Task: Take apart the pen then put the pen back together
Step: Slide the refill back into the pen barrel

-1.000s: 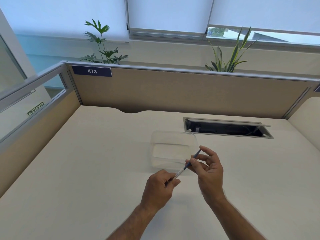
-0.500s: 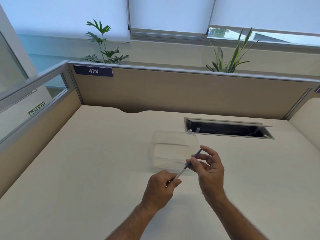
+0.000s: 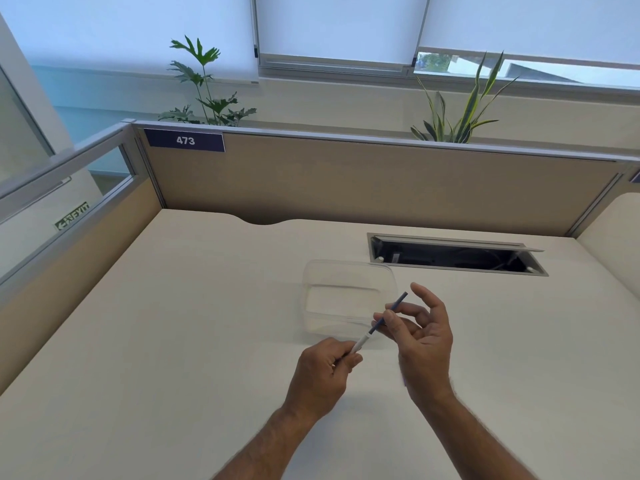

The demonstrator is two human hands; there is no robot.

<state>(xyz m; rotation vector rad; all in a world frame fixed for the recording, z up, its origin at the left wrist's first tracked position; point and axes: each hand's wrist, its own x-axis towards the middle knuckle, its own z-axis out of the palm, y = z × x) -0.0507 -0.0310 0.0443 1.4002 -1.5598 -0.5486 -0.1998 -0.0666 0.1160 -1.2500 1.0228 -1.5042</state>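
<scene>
Pen (image 3: pixel 380 321), slim, dark-blue with white section, was pinched at both ends: left hand (image 3: pixel 323 370) low, right hand (image 3: pixel 420 336) high, above clear plastic container (image 3: pixel 348 292).

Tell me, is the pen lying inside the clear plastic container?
No, the pen is held in the air between the left hand and right hand, in front of the container.

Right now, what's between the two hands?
Head view: only the pen spans the gap. The left hand grips its white end, and the right hand pinches the blue shaft.
</scene>
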